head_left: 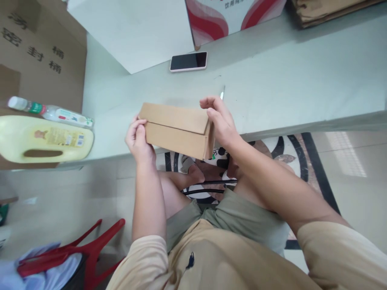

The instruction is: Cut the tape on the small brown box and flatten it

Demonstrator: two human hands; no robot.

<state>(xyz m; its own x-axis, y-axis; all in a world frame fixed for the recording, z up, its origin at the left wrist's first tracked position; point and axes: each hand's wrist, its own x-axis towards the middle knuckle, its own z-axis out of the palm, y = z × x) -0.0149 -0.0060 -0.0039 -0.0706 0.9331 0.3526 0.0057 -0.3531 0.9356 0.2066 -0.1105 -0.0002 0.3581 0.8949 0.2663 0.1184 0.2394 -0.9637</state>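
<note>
A small brown cardboard box [177, 129] is held between both hands at the near edge of the pale green table [287, 88]. My left hand [137, 141] grips the box's left end, with the thumb on its front face. My right hand [219, 121] is closed over the right end, its fingers curled around the side flap. The box's lid flap lies folded down over the front. A thin pale object [222, 94] lies on the table just behind my right hand; I cannot make out what it is.
A phone [188, 61] lies face up farther back. A yellow jug [45, 139] and a clear bottle [51, 112] lie at the left before a large brown carton [42, 48]. White and red-printed boxes [211, 16] stand behind. A red chair [90, 249] stands at lower left.
</note>
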